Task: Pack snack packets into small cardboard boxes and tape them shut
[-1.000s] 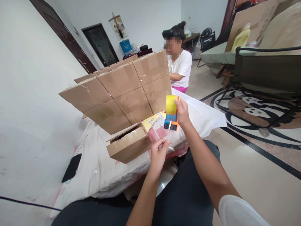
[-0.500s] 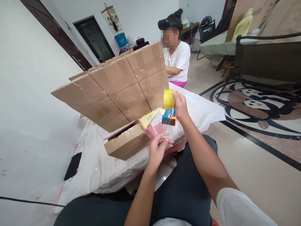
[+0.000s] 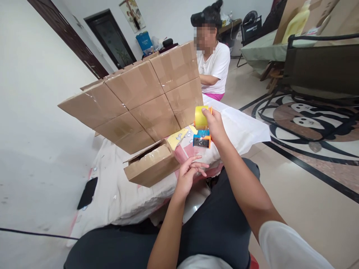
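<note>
My right hand (image 3: 214, 123) grips a tape dispenser (image 3: 201, 139) with a blue and orange frame and a yellow roll of tape, held above the bed-like surface. Below it, my left hand (image 3: 190, 172) hovers with its fingers apart and nothing visible in them. Left of that hand lies a small cardboard box (image 3: 153, 168) with its long top side partly open; clear tape or film shines on the inner flap. Behind it stands a stack of taped cardboard boxes (image 3: 140, 97).
A patterned cloth (image 3: 131, 205) covers the surface, with a white sheet (image 3: 241, 127) at its right end. A black flat object (image 3: 87, 193) lies near the left wall. Across from me sits a person in a white shirt (image 3: 217, 67). A folding chair (image 3: 316, 67) stands right.
The fingers of my left hand have spread from a looser, pinched shape. The dispenser has tilted slightly in my right hand. The view has shifted a little.
</note>
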`<state>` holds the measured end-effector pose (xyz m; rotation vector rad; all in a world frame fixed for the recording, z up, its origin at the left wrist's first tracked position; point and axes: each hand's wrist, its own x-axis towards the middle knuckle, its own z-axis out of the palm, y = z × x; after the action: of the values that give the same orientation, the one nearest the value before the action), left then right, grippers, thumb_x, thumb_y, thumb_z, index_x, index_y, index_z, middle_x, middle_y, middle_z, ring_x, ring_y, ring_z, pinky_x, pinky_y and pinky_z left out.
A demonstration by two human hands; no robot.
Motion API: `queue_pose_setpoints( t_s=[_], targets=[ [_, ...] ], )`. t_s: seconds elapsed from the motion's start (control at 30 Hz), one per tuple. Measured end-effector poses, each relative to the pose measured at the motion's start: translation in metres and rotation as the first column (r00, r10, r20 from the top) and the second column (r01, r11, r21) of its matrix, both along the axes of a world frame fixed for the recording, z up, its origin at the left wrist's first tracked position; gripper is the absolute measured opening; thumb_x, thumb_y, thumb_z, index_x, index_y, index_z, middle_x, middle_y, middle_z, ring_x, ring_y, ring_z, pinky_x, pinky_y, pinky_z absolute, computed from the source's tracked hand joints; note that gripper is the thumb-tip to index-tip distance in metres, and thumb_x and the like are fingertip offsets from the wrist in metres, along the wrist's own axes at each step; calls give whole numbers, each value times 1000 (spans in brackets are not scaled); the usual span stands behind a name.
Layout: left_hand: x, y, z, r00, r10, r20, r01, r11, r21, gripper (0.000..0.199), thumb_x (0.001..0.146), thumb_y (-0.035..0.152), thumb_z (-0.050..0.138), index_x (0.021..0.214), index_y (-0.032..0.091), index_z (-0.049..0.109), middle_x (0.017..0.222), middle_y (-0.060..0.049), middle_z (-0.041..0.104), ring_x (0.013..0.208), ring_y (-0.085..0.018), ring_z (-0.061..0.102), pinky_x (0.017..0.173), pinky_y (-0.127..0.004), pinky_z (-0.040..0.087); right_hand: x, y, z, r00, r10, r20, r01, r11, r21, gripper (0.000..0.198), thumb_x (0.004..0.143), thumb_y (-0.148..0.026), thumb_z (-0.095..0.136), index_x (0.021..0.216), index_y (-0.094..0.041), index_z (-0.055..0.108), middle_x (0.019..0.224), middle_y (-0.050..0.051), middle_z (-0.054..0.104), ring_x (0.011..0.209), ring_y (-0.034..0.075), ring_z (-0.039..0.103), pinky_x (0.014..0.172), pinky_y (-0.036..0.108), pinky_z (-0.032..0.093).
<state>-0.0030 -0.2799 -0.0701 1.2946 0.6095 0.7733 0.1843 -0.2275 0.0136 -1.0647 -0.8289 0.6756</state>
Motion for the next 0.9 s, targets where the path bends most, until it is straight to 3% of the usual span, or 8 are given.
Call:
queue_pose_setpoints(
  t_s=[0.17,0.37,0.5,0.7,0.83,0.9],
  targets=[
    [-2,-5,7,997,71,5,-71,997,44,39,80,40,67,109,15,65,87,-10,79,57,-17,68,68,-33,55,-5,-1,1,1000,-17,-23,18,1000,22,40,90,-63,54,88,-23,51,78,4,62,79,21,68,67,31,59],
    [-8,-24,35,961,252,-112,-233,959,161,35,87,48,69,95,14,69,70,-6,75,46,-12,63,52,-25,51,-10,-4,3,999,-25,-25,26,999,46,33,90,-54,60,87,-22,52,77,2,59,76,21,67,68,34,59],
    [-12,-27,40,941,317,-116,-296,940,168,30,88,45,69,87,15,68,63,-2,72,45,-11,61,49,-22,50,-18,-12,3,974,-167,154,151,982,109,34,91,-56,59,88,-23,52,85,3,58,89,22,64,79,37,57],
    [-13,-20,32,906,413,-96,-392,902,180,30,86,44,71,74,16,65,53,1,65,45,-12,59,49,-22,49,-22,-26,-1,853,-342,395,280,938,205,35,85,-59,63,85,-25,55,80,6,58,101,31,62,94,49,52],
    [-14,-22,33,833,544,-100,-492,813,312,38,87,43,69,60,18,61,48,1,61,47,-12,60,52,-22,48,-13,-24,-12,773,-393,498,293,917,269,46,72,-67,71,83,-25,59,88,10,64,108,37,62,100,57,48],
    [-14,-21,32,808,583,-90,-525,780,341,37,86,43,69,60,18,62,47,2,61,46,-12,59,50,-22,46,-14,-25,-16,773,-383,506,258,918,301,50,72,-72,69,85,-24,62,92,12,67,109,37,63,103,58,47]
  ],
)
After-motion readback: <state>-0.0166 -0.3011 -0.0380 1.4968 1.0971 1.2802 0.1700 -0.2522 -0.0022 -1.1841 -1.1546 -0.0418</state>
